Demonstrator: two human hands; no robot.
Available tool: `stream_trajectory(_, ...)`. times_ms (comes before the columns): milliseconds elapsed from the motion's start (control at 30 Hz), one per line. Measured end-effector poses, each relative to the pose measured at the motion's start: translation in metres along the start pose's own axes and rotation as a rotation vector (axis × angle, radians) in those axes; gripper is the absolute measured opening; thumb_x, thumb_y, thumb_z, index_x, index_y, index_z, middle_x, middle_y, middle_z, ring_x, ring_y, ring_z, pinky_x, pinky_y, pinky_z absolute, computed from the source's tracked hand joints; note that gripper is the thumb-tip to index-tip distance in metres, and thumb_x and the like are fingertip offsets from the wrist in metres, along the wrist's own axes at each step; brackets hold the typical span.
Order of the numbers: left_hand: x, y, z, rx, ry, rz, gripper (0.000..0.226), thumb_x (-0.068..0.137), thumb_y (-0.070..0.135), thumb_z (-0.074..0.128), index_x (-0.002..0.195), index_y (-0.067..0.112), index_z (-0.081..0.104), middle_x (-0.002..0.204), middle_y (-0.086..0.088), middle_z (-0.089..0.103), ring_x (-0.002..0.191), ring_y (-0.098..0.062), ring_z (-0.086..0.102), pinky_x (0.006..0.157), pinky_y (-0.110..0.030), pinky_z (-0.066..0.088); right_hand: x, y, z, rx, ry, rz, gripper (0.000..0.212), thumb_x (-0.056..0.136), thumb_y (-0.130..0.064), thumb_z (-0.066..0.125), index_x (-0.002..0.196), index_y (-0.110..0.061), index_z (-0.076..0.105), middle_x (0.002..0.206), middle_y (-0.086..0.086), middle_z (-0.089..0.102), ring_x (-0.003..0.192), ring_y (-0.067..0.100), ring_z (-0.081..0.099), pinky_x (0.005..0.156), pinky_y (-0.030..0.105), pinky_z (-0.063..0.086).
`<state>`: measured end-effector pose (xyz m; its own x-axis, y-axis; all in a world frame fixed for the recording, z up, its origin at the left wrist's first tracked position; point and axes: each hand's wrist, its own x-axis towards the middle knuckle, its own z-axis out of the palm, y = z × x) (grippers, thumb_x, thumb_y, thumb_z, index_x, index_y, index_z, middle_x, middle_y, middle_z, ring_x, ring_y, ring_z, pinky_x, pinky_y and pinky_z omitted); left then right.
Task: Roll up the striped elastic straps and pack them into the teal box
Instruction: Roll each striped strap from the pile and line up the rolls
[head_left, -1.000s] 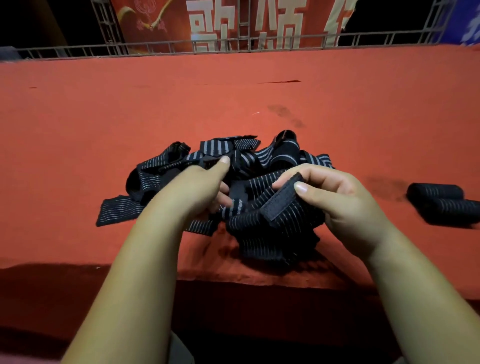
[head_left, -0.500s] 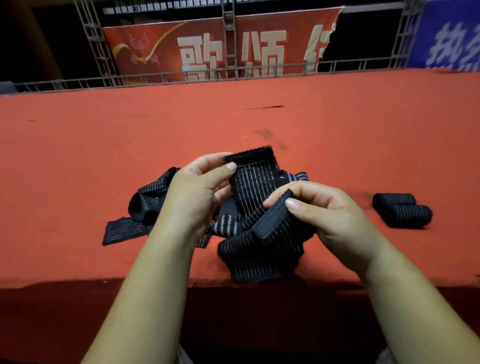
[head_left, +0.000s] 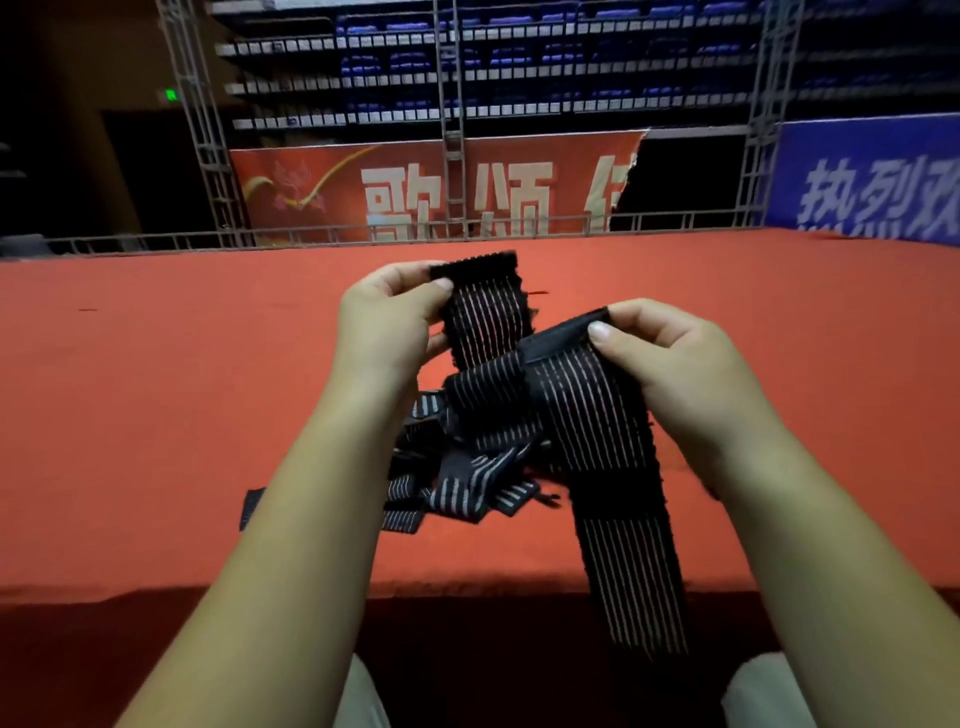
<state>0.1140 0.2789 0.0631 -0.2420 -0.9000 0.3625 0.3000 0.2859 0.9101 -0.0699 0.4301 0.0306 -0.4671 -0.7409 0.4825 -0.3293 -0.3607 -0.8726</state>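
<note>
I hold a black elastic strap with pale stripes (head_left: 587, 415) up above the red table (head_left: 156, 415). My left hand (head_left: 387, 332) pinches one black end of it at the top. My right hand (head_left: 670, 364) pinches another end near its dark hem, and a long tail of the strap hangs down past the table's front edge. Below my hands a loose heap of more striped straps (head_left: 457, 488) lies on the table. No teal box is in view.
The table's front edge (head_left: 130, 592) runs close to my body, with my pale trouser legs below it. A metal rail (head_left: 156, 240) lines the far edge. Behind it hang a red banner (head_left: 415, 192) and a blue banner (head_left: 862, 182).
Both hands have lifted the strap up off the heap and drawn its ends apart. My view has tilted upward, so the two rolled straps at the right are out of sight.
</note>
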Motion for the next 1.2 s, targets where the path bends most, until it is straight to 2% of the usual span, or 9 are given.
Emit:
stream_trajectory(400, 0.033, 0.032, -0.012, -0.054, 0.217, 0.056, 0.015, 0.105, 0.001, 0.062, 0.116, 0.007, 0.071, 0.113, -0.015, 0.078, 0.090, -0.020, 0.077, 0.069, -0.033, 0.065, 0.017, 0.002, -0.047, -0.238, 0.313, 0.094, 0.012, 0.104, -0.020, 0.067, 0.096, -0.019, 0.075, 0.090, -0.003, 0.079, 0.081, 0.017, 0.070, 0.085, 0.040, 0.059)
stream_trajectory(600, 0.054, 0.001, -0.021, 0.157, 0.231, 0.037, 0.014, 0.093, 0.015, 0.066, 0.104, 0.019, 0.074, 0.105, -0.007, 0.079, 0.099, -0.028, 0.078, 0.087, -0.055, 0.067, 0.025, 0.041, -0.075, -0.346, 0.364, 0.231, 0.014, 0.103, -0.023, 0.064, 0.094, -0.018, 0.074, 0.090, 0.000, 0.078, 0.084, 0.024, 0.072, 0.080, 0.039, 0.057)
stream_trajectory(733, 0.060, -0.019, -0.029, 0.412, 0.372, 0.034, 0.020, 0.085, 0.011, 0.057, 0.100, 0.005, 0.068, 0.085, -0.009, 0.070, 0.068, -0.034, 0.062, 0.060, -0.037, 0.054, 0.025, 0.055, -0.091, -0.452, 0.451, 0.338, 0.018, 0.099, -0.022, 0.061, 0.089, -0.011, 0.071, 0.087, 0.005, 0.074, 0.082, 0.030, 0.066, 0.073, 0.037, 0.050)
stream_trajectory(767, 0.056, -0.019, -0.030, 0.465, 0.398, 0.022, 0.015, 0.083, 0.007, 0.053, 0.095, 0.003, 0.062, 0.085, -0.020, 0.069, 0.063, -0.031, 0.051, 0.057, -0.044, 0.049, 0.023, 0.058, -0.094, -0.486, 0.475, 0.363, 0.020, 0.098, -0.020, 0.058, 0.090, -0.006, 0.070, 0.083, 0.008, 0.071, 0.079, 0.032, 0.062, 0.068, 0.037, 0.046)
stream_trajectory(800, 0.052, -0.020, -0.030, 0.489, 0.418, 0.010, 0.014, 0.082, 0.005, 0.050, 0.092, 0.005, 0.058, 0.094, -0.029, 0.070, 0.092, -0.053, 0.063, 0.063, -0.056, 0.052, 0.021, 0.059, -0.096, -0.503, 0.495, 0.380, 0.022, 0.096, -0.019, 0.056, 0.090, -0.001, 0.068, 0.079, 0.011, 0.066, 0.075, 0.033, 0.057, 0.062, 0.038, 0.042)
stream_trajectory(833, 0.049, -0.021, -0.030, 0.474, 0.419, 0.004, 0.016, 0.080, 0.005, 0.047, 0.092, 0.006, 0.058, 0.098, -0.030, 0.070, 0.115, -0.025, 0.053, 0.067, -0.059, 0.053, 0.019, 0.061, -0.096, -0.499, 0.505, 0.388, 0.023, 0.094, -0.019, 0.055, 0.091, 0.002, 0.066, 0.077, 0.012, 0.062, 0.071, 0.031, 0.053, 0.060, 0.039, 0.041)
stream_trajectory(933, 0.046, -0.029, -0.026, 0.395, 0.293, -0.019, 0.022, 0.074, 0.011, 0.046, 0.082, 0.008, 0.066, 0.073, -0.009, 0.060, 0.081, -0.018, 0.039, 0.059, -0.038, 0.039, 0.017, 0.063, -0.089, -0.349, 0.464, 0.374, 0.024, 0.091, -0.028, 0.058, 0.094, -0.009, 0.071, 0.083, 0.013, 0.075, 0.072, 0.028, 0.065, 0.074, 0.049, 0.060)
stream_trajectory(1000, 0.040, -0.031, -0.018, 0.352, 0.206, -0.044, 0.021, 0.083, 0.006, 0.049, 0.080, 0.010, 0.070, 0.075, -0.005, 0.062, 0.070, -0.022, 0.052, 0.064, -0.036, 0.043, 0.014, 0.055, -0.079, -0.278, 0.400, 0.319, 0.019, 0.095, -0.031, 0.061, 0.096, -0.018, 0.075, 0.089, 0.009, 0.079, 0.078, 0.027, 0.073, 0.078, 0.047, 0.062)
stream_trajectory(1200, 0.017, -0.007, 0.001, 0.173, 0.071, -0.076, 0.019, 0.103, 0.001, 0.057, 0.113, 0.003, 0.073, 0.107, -0.019, 0.078, 0.087, -0.029, 0.076, 0.080, -0.051, 0.067, 0.006, 0.014, -0.056, -0.046, 0.128, 0.162, 0.015, 0.105, -0.023, 0.066, 0.101, -0.015, 0.078, 0.084, -0.001, 0.078, 0.072, 0.013, 0.069, 0.062, 0.027, 0.049)
